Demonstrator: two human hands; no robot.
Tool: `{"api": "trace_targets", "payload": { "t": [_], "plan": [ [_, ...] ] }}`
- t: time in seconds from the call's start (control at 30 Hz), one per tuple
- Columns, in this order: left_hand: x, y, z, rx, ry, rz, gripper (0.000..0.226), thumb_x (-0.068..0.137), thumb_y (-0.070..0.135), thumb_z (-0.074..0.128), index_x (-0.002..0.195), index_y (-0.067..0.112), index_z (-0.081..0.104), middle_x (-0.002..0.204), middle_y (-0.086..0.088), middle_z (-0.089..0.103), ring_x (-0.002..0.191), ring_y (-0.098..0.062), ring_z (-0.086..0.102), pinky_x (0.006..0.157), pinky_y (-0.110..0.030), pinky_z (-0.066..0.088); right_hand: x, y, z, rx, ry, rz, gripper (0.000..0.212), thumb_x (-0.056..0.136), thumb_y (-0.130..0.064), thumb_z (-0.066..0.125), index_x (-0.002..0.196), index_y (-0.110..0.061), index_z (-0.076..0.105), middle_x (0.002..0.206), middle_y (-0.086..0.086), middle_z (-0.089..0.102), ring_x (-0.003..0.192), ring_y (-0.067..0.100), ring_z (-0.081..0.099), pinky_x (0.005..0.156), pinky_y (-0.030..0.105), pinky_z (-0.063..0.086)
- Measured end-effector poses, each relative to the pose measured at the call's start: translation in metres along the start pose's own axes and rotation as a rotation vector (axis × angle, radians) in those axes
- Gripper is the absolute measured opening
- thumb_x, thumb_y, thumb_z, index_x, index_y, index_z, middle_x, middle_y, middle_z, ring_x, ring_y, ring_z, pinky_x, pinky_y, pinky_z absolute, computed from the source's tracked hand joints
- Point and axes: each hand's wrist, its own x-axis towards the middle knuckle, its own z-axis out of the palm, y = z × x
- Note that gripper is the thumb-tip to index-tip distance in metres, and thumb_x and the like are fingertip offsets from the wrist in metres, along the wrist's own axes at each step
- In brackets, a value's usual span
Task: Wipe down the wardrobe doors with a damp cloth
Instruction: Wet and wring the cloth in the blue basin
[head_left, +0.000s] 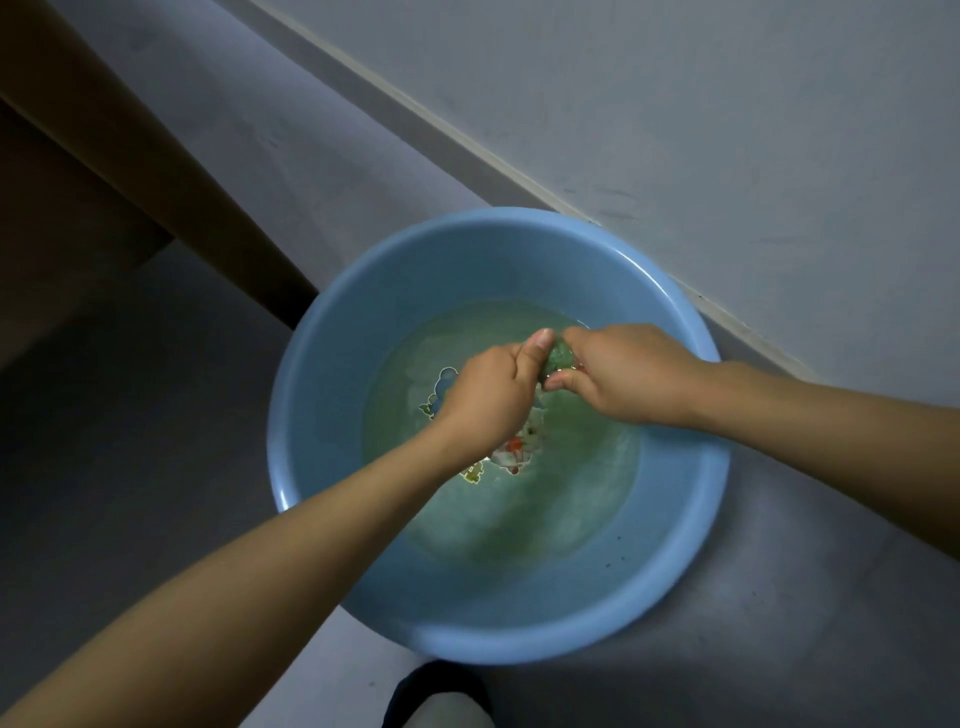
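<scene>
Both hands met over the middle of the basin, clenched round a small wad of green cloth (560, 358) that showed only in the gap between them. The left hand (488, 397) gripped its end in a fist, thumb laid up along the cloth. The right hand (623, 376) held the other end, fingers curled under and knuckles turned up. The cloth sat bunched tight between the two fists, above the water (566, 499), and most of it was hidden inside the grips.

Beneath the hands lay a round light-blue basin (332, 364) with shallow, greenish water in its bottom. A cartoon picture (514, 449) was printed on the basin floor, partly covered by the left wrist. Both bare forearms reached in from the near edge of the view.

The basin stood on a grey floor (130, 493), its far rim close to the base of a pale wall (727, 130). To the left rose a piece of brown wooden furniture (104, 171), its corner just beside the basin's rim. A dark shoe tip (436, 686) showed at the near edge, just below the basin.
</scene>
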Motion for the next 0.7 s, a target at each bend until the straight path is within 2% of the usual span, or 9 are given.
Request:
{"api": "trace_targets", "payload": {
  "t": [0.17,0.3,0.47,0.7],
  "plan": [
    [0.001,0.003,0.004,-0.104,0.003,-0.106,0.058,0.102,0.043,0.030,0.052,0.014,0.035,0.051,0.000,0.037,0.053,-0.018,0.037,0.053,-0.030,0.030,0.001,0.002,0.006,-0.094,0.048,-0.057,0.035,0.097,-0.048,0.039,0.091,-0.015,0.029,0.100,0.009,0.064,0.092,0.033,0.059,0.063,0.032,0.030],
    [0.003,0.003,0.008,-0.221,-0.009,-0.219,0.061,0.099,0.050,0.029,0.052,0.013,0.038,0.049,-0.003,0.039,0.050,-0.022,0.037,0.053,-0.031,0.030,0.005,0.005,0.010,-0.180,0.119,-0.093,0.040,0.097,-0.048,0.038,0.105,-0.009,0.042,0.103,0.010,0.065,0.095,0.034,0.060,0.062,0.033,0.029],
    [0.006,-0.001,0.012,-0.413,-0.044,-0.322,0.062,0.097,0.056,0.031,0.054,0.014,0.041,0.041,0.002,0.032,0.043,-0.020,0.031,0.047,-0.028,0.024,0.008,0.006,0.012,-0.206,0.149,-0.103,0.045,0.097,-0.050,0.036,0.108,-0.007,0.044,0.102,0.009,0.066,0.093,0.034,0.061,0.062,0.033,0.027],
    [0.006,-0.001,0.011,-0.555,-0.163,-0.437,0.058,0.097,0.058,0.026,0.060,0.015,0.036,0.031,0.009,0.027,0.029,-0.009,0.025,0.039,-0.018,0.019,0.008,0.009,0.014,-0.227,0.191,-0.119,0.049,0.096,-0.054,0.032,0.107,-0.008,0.045,0.098,0.009,0.066,0.091,0.034,0.062,0.059,0.032,0.025]
  ]
}}
